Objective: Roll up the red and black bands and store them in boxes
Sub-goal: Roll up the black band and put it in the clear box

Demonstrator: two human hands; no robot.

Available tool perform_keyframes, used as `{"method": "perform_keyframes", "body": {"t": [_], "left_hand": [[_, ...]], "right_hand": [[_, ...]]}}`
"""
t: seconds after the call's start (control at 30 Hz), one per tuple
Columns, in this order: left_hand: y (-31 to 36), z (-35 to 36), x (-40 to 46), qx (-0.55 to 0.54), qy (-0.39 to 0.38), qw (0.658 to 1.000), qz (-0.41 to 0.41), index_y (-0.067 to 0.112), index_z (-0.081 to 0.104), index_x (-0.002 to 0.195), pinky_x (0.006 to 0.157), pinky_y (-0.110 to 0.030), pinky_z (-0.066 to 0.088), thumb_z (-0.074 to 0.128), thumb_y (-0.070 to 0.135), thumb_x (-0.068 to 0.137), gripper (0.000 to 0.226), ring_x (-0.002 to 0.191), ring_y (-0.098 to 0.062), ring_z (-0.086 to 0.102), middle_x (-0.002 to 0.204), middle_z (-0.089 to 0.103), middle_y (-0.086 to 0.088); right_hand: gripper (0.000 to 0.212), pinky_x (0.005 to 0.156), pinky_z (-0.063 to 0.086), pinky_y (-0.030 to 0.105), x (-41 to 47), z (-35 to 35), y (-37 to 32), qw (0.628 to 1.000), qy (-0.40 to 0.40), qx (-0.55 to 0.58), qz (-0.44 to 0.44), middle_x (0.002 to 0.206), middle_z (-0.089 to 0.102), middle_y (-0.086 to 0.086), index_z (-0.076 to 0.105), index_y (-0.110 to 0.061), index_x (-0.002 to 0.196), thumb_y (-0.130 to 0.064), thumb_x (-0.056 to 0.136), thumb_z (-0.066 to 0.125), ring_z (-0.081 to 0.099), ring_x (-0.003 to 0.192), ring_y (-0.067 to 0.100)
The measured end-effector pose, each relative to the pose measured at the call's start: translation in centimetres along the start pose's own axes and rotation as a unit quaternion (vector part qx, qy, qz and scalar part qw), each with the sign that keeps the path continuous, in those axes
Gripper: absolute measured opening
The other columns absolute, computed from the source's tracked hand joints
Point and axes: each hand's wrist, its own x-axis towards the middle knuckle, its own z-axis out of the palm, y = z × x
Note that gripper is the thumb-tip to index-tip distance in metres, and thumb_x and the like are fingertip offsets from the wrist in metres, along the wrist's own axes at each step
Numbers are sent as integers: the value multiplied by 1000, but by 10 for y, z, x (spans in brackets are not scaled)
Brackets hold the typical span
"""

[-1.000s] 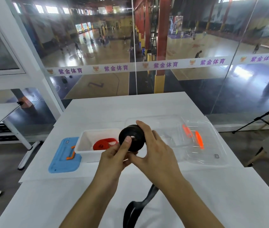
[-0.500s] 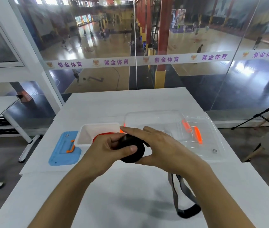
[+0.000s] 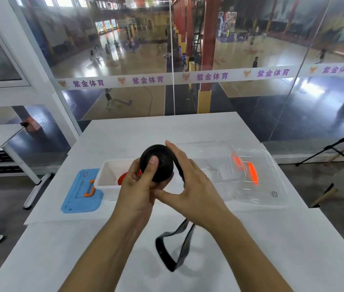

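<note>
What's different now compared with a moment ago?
Both hands have lifted the black roll back up, left hand thumb on its face, right hand wrapping. The loose tail swung back toward the middle. White box and blue lid stayed put.

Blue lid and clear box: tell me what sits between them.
In the head view, the white box lies between the blue lid and the clear box, with the red band inside it.
</note>
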Motion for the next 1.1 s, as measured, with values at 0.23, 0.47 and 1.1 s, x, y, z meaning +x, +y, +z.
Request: {"method": "perform_keyframes", "body": {"t": [0.23,0.47,1.1], "left_hand": [[-10,-9,-3,69,-25,997,-37,24,65,128,103,-39,50,66,41,84,47,116,-18,70,121,75,-1],[23,-40,11,235,-140,961,-40,6,68,123,94,-42,60,65,22,86,41,112,-31,71,118,75,-15],[11,-18,16,119,-42,992,7,7,71,114,89,-38,62,72,30,78,43,101,-30,76,106,78,-18]], "right_hand": [[81,97,54,39,4,18,7,998,49,-16,28,122,59,-12,27,-59,146,-47,82,76,61,108,13],[85,92,54,35,14,-19,15,985,-123,-112,-36,109,61,-9,29,-63,147,-33,86,80,60,103,12],[109,87,48,22,2,-30,12,994,-102,-19,33,96,50,-41,-2,-68,151,-53,81,81,54,84,-2]]}}
